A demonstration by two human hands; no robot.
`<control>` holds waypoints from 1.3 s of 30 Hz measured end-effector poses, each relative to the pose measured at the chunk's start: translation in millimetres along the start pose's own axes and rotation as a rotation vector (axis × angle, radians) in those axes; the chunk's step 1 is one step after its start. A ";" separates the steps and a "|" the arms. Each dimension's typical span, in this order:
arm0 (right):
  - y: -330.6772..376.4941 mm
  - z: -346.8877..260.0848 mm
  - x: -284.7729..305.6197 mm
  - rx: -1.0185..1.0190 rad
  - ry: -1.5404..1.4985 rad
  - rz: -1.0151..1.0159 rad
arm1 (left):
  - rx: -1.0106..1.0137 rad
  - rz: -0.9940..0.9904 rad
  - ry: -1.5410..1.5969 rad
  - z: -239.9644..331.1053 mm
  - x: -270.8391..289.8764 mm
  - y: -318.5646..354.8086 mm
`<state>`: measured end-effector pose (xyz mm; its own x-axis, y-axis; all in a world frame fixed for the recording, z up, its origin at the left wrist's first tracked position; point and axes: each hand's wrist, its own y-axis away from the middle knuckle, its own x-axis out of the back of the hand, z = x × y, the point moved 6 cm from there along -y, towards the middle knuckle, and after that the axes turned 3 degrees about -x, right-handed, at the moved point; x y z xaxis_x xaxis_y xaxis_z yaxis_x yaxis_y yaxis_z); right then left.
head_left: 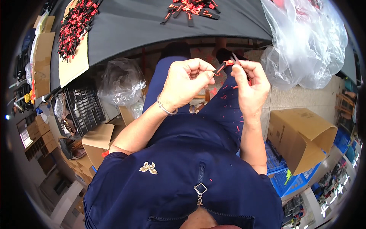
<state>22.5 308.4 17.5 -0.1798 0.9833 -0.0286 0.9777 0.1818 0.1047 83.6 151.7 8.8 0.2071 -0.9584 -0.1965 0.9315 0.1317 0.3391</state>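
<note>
Between the thumb and fingertips of my left hand (187,79) is one end of a small black fabric tab (220,69) with orange-red marking and trim. My right hand (249,86) is closed around a small tool (234,58). Its dark metal tips show above the thumb and look like those of thread snips; the rest is hidden in the palm. Those tips are close to the red end of the tab, and I cannot tell whether they touch it. Both hands are above my lap, in front of the table edge.
Black-and-red tabs lie in a pile (192,7) on the black-covered table (145,26). Another heap (78,28) covers a cardboard sheet (74,72). Clear plastic bags (305,45) hang at right. A cardboard box (293,131) sits on a blue crate (284,181). Red scraps (224,97) dot my trousers.
</note>
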 end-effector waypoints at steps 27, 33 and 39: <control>2.1 22.9 -23.7 -0.066 -0.284 -0.074 | 0.053 0.015 0.024 -16.9 2.2 7.2; 10.8 11.2 -16.5 -0.121 -0.191 -0.047 | 0.134 0.013 0.220 -22.8 5.9 10.2; 30.4 -1.3 2.4 0.161 0.317 -0.018 | 0.087 0.008 0.153 -15.3 2.0 12.5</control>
<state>51.7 316.3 21.9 -0.1972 0.9383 0.2840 0.9741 0.2203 -0.0516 100.3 155.3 -1.5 0.2637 -0.9067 -0.3291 0.9017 0.1106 0.4180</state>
